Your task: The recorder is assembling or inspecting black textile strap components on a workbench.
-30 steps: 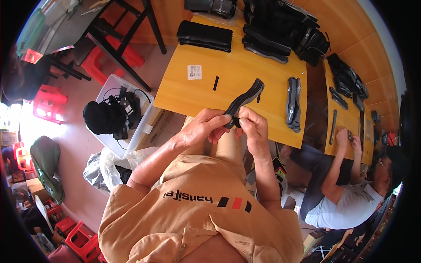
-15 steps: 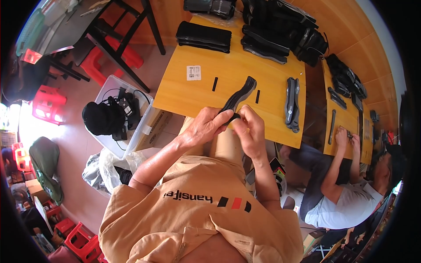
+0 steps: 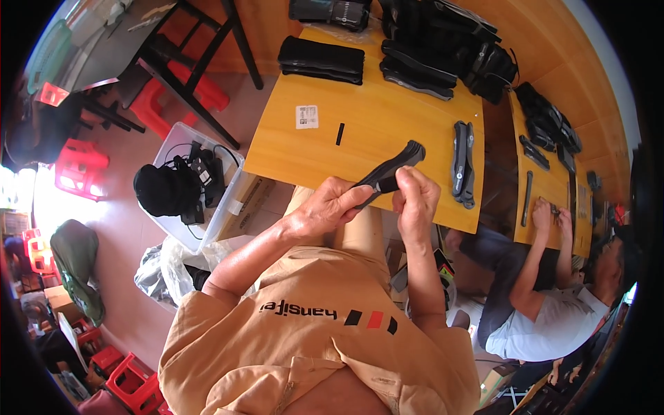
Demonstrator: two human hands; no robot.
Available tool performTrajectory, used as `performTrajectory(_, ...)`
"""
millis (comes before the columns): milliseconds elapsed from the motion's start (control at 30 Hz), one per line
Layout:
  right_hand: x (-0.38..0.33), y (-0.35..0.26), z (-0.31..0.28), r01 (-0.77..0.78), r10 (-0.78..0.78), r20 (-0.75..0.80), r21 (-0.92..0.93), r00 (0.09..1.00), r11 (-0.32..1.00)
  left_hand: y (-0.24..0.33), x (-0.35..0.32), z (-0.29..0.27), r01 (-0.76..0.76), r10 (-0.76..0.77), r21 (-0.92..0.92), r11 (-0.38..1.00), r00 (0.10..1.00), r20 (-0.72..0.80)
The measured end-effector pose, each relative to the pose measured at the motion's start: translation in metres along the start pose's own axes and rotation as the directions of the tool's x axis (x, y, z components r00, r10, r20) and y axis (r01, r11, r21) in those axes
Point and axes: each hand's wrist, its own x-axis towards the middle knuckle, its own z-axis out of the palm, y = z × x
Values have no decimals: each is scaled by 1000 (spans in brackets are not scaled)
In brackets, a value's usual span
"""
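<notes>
Black strap piece being gripped by left hand and right hand; assembly seemingly unfinished, stacked black pieces waiting on wooden table.

The lower end of the black strap piece is disappearing inside the left hand and behind the right hand, so how far it is running there cannot be told. The right hand's fingertips are hiding behind that piece. The pile of black gear at the table's far edge is being cut off by the picture's rim. What the neighbouring person's hands are working on is staying too small to tell. The contents of the clear plastic bin are blurring into one dark tangle.
</notes>
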Motion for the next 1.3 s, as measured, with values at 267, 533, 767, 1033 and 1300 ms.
performTrajectory(267,56,4,-50,98,-113,-133,-114,985,989,-21,-17,-24,43,-43,-187,981,999,7)
performTrajectory(533,122,-10,-130,166,-192,-458,-98,868,981,-23,-70,-49,9,-26,-285,959,998,-58)
performTrajectory(767,153,-41,-172,306,-258,-617,-29,743,952,-35,-106,-71,-113,70,-292,950,986,-153)
performTrajectory(1033,121,-73,-136,299,-377,-115,-419,919,857,-61,-62,-87,-144,-58,-346,927,857,-512)
performTrajectory(1300,82,-65,-111,322,-272,172,-510,947,798,-125,-19,-94,194,-308,-273,942,819,-484)
